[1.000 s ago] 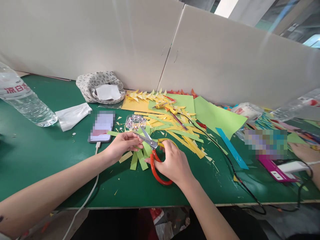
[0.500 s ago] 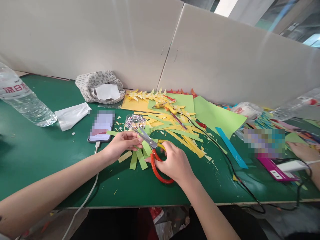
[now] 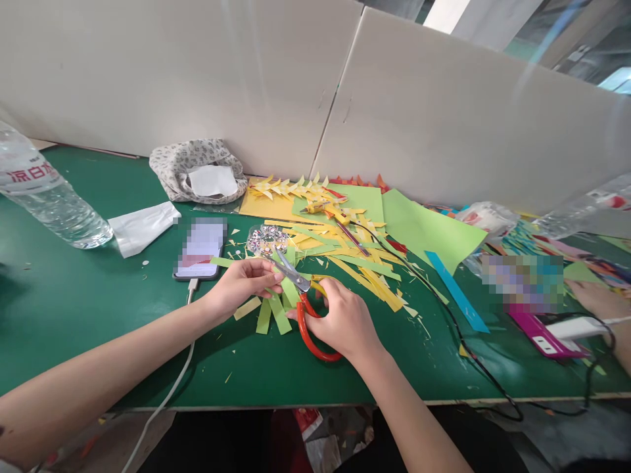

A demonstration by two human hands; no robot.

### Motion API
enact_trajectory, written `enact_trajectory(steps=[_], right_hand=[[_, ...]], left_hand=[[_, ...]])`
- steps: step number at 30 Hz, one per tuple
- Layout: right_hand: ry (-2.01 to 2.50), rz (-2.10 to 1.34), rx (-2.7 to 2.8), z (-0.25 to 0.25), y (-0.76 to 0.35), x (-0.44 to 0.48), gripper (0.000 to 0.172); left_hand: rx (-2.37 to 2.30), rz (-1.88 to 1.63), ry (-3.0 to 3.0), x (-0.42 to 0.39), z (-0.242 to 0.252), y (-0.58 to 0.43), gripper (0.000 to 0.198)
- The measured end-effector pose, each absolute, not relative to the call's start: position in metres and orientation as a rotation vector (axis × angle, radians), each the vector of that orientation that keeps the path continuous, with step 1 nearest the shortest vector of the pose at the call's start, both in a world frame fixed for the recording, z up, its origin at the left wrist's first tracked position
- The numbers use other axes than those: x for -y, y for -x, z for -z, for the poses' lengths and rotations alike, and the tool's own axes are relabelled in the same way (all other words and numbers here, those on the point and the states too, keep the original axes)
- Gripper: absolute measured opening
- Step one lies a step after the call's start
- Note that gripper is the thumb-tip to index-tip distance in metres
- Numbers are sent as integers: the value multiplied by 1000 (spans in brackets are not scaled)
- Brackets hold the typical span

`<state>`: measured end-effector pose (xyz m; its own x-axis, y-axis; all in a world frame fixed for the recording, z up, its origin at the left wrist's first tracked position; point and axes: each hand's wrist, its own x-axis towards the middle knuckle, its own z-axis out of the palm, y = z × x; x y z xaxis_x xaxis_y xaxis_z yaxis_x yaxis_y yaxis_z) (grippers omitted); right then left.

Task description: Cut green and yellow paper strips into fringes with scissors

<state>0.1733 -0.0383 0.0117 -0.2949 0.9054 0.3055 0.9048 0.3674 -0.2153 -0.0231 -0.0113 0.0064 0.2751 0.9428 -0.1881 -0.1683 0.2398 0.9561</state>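
My right hand [image 3: 345, 322] grips the red handles of a pair of scissors [image 3: 306, 312], fingers through the loops. The steel blades point up and to the left and look nearly closed. My left hand [image 3: 244, 284] is closed in a pinch on a green paper strip [image 3: 287, 288] right at the blades. Several cut green strips [image 3: 270, 315] lie on the green table [image 3: 73, 295] under both hands. A heap of yellow and green paper strips [image 3: 345, 256] lies just behind.
A phone [image 3: 200, 249] on a white cable, a water bottle [image 3: 46, 194], a white tissue [image 3: 140, 226] and a cloth pouch [image 3: 197, 169] lie to the left. A black cable [image 3: 444, 309] crosses the right side. Another person's hand [image 3: 599, 299] works at the far right. White boards [image 3: 296, 85] wall the back.
The scissor blades have closed further on the green strip. Both hands stay almost in the same place.
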Motion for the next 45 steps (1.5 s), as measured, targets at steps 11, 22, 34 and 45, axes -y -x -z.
enact_trajectory(steps=[11,22,34,45], right_hand=[[1627,-734,1889,-18,-174,34,34],[1639,14,2190,-13,-175,38,44],[1663,182,2283,-9,-173,38,47],[1677,138,2231,-10,-172,39,42]], left_hand=[[-1021,-935,-1017,11,-6,23,18],[-1061,-1058,-991,8,-3,26,21],[-1002,-1134,-935,10,-5,26,18],[-971,-1107,-830,12,-9,24,11]])
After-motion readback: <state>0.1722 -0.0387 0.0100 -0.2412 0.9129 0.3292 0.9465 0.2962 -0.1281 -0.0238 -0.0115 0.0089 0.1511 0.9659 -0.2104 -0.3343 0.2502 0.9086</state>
